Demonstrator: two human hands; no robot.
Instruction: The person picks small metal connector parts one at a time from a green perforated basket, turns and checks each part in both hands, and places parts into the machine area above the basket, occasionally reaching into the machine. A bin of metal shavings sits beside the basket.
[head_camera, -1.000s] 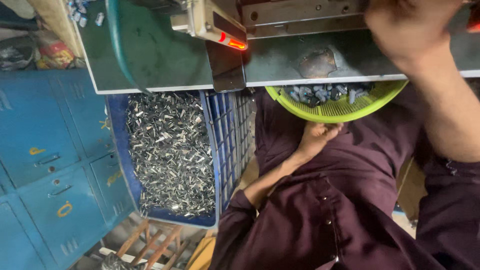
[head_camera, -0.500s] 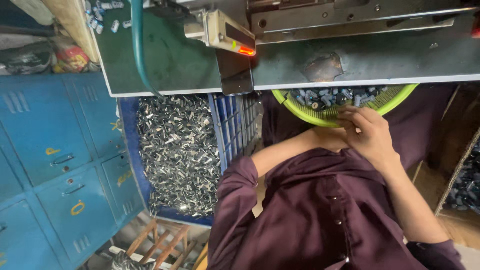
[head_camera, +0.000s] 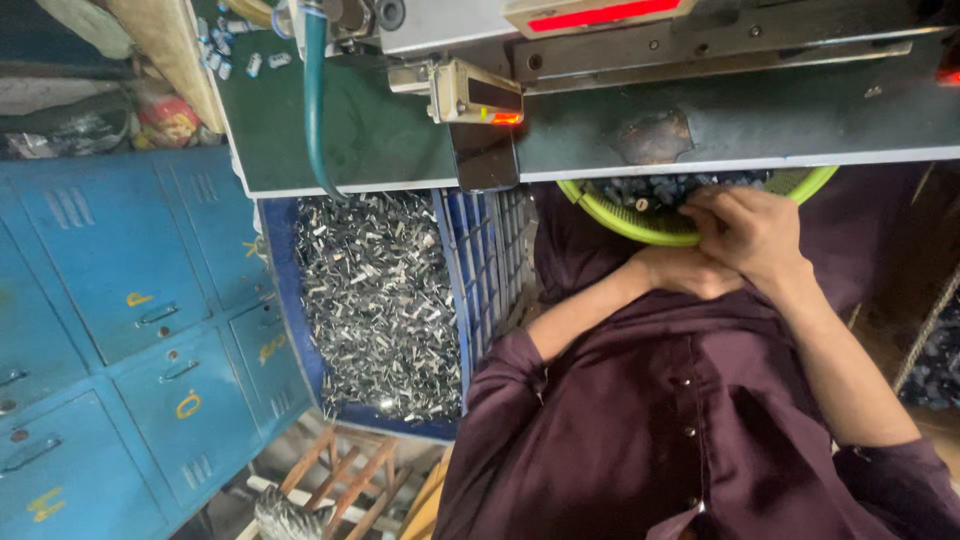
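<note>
A grey-green machine table (head_camera: 760, 125) fills the top of the view from eleven to two o'clock, its front edge running across above the person's lap, with a red-lit control box (head_camera: 478, 95) mounted near twelve o'clock and a green hose (head_camera: 316, 110) hanging down at eleven. At nine o'clock stands a bank of blue metal lockers (head_camera: 110, 330). Beside them, toward the centre, a blue plastic crate (head_camera: 480, 290) sits heaped with small shiny metal parts (head_camera: 375, 300). At one o'clock, partly tucked under the table edge, is a round lime-green basket (head_camera: 625, 220) with a thick rolled rim and a mesh wall, holding small dark metal pieces (head_camera: 650, 190). The right hand (head_camera: 750, 232) rests over the basket's near rim at one o'clock, fingers curled downward into it; whether it grips a piece cannot be told. The left hand (head_camera: 690, 272) lies just below, touching the right hand's underside, loosely closed, its contents hidden.
</note>
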